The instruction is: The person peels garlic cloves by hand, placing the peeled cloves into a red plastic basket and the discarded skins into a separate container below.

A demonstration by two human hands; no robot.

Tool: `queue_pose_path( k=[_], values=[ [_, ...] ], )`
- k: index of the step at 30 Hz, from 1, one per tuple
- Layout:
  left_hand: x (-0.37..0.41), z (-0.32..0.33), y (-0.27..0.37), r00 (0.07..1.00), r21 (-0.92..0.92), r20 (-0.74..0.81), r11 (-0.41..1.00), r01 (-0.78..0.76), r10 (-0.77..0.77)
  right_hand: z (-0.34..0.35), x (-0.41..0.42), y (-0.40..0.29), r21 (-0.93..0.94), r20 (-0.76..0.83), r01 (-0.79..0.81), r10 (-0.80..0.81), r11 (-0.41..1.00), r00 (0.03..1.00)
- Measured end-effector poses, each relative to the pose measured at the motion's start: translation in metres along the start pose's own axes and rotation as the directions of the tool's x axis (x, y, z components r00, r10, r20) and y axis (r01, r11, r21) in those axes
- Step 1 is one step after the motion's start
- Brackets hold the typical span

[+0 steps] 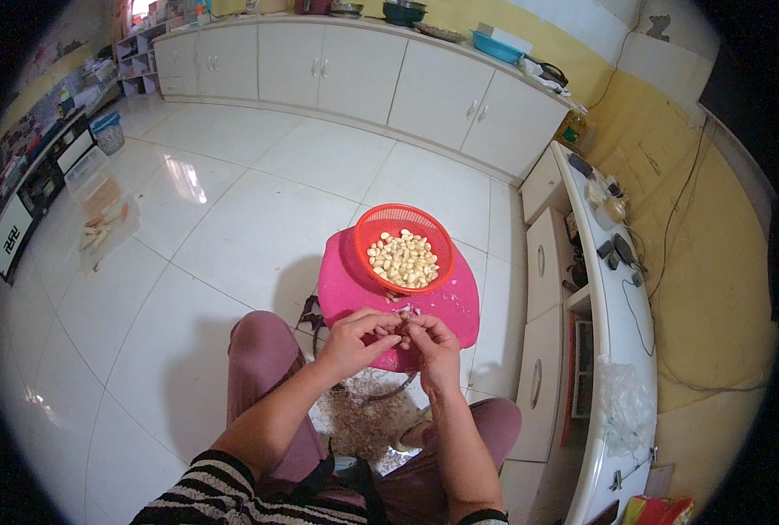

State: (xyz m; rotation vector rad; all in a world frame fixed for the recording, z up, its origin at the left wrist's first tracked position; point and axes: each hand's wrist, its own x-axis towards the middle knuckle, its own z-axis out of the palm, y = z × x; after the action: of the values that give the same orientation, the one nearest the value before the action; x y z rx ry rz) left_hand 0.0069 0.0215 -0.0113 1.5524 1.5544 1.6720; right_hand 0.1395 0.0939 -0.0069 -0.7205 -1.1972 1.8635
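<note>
My left hand [361, 338] and my right hand [434, 341] meet fingertip to fingertip over the near part of a pink stool seat [337, 282]. Pinched between them is a small garlic clove [405, 319], mostly hidden by the fingers. Just beyond my hands, a red plastic colander [445, 246] stands on the seat. Many pale peeled garlic cloves [404, 259] lie in it. Scraps of garlic skin [451, 298] are scattered on the pink surface, beside and below the colander's rim.
Garlic skins [369, 410] litter the floor between my legs. To the right runs a white cabinet [615, 308] with cables, small devices and a clear plastic bag [625, 407] on top. White cupboards [356, 65] line the far wall. An opened clear plastic box [91, 174] lies on the left floor.
</note>
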Motion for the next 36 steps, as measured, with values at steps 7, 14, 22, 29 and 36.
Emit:
queue_pose_path(
  k=[7, 14, 22, 29, 36],
  values=[
    [-0.002, -0.002, -0.001, 0.999, -0.025, -0.001, 0.999, -0.033, 0.033, 0.011, -0.010, 0.008, 0.130, -0.030, -0.056, 0.060, 0.990, 0.998],
    [-0.003, -0.003, -0.009, 0.999, -0.098, -0.015, 0.994, 0.043, -0.044, 0.011, -0.014, 0.004, -0.022, -0.005, -0.013, 0.013, 1.000, 1.000],
    [-0.005, -0.002, -0.010, 0.991, -0.268, -0.011, 0.955, 0.128, -0.136, 0.012, -0.018, 0.014, 0.013, -0.021, 0.070, -0.070, 0.997, 0.997],
    [0.000, -0.007, 0.002, 0.999, -0.020, -0.007, 0.998, 0.052, -0.052, 0.012, -0.019, 0.022, -0.036, -0.033, 0.191, -0.192, 0.981, 0.981],
    [-0.002, -0.004, 0.000, 0.992, 0.177, -0.019, 0.977, -0.117, 0.122, 0.019, -0.019, 0.022, 0.044, -0.107, 0.158, -0.153, 0.986, 0.982]
  ],
)
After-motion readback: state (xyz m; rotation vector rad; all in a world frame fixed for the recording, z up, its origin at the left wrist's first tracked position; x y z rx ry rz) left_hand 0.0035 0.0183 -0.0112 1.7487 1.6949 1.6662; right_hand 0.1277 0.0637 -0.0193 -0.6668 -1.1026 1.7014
